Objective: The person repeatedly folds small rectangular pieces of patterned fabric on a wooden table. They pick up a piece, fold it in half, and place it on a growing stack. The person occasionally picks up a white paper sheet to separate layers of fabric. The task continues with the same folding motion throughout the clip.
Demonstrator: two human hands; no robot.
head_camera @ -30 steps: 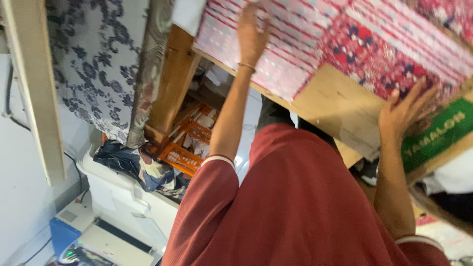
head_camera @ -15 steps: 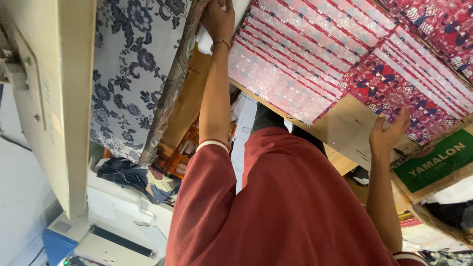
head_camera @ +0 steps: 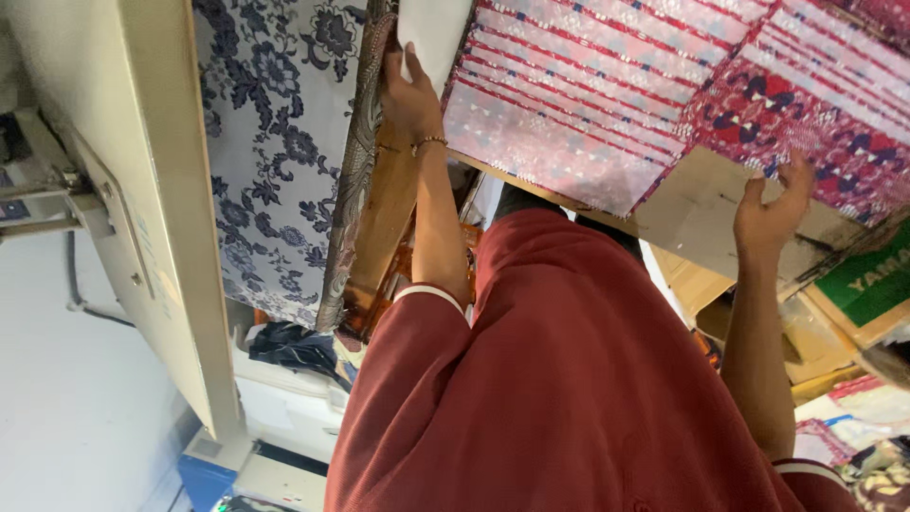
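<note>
A red and pink patterned fabric (head_camera: 607,85) lies spread over a cardboard sheet (head_camera: 692,204) in front of me. My left hand (head_camera: 408,90), with a thin bracelet on the wrist, grips the edge of a white sheet (head_camera: 431,33) beside the fabric's left edge, against a brown brocade trim (head_camera: 358,161). My right hand (head_camera: 773,213) rests with spread fingers on the cardboard, its fingertips at the dark red patterned edge of the fabric. My red shirt fills the lower middle.
A white cloth with a dark blue flower print (head_camera: 275,142) hangs at the left next to a wooden post (head_camera: 379,228). A beige panel (head_camera: 161,190) stands far left. A green and brown box (head_camera: 867,284) sits at the right, a white machine (head_camera: 284,408) below.
My left hand has moved left off the patterned fabric to the white sheet's edge. My right hand has slid from the fabric's corner onto the cardboard. The view has shifted.
</note>
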